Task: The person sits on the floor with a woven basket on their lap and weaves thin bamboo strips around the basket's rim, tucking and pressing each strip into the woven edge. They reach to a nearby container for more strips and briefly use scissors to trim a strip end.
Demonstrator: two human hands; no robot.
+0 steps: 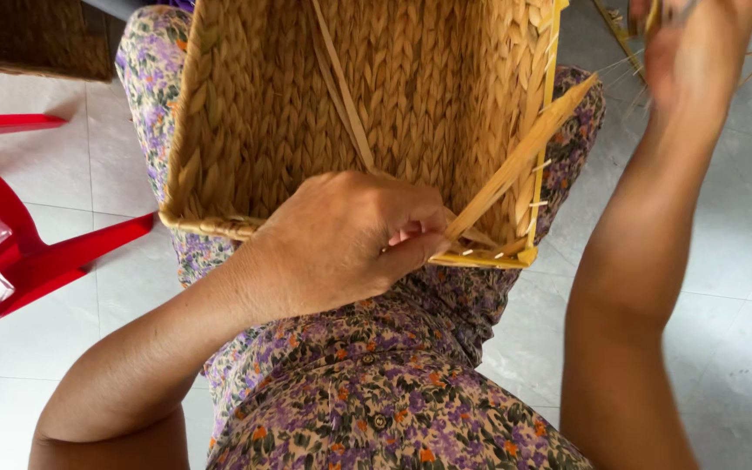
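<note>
two hands (341,239), two woven baskets (367,104), one red plastic chair (10,252), one flat straw strip (524,157)

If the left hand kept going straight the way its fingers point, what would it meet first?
The left hand points right along the near rim of the woven basket. It would first meet the flat straw strip already pinched at its fingertips, then the yellow frame corner, though depth is unclear.

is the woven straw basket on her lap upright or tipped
Tipped: the tan woven straw basket lies on its side across the lap, open mouth toward the camera, left hand at its rim.
</note>
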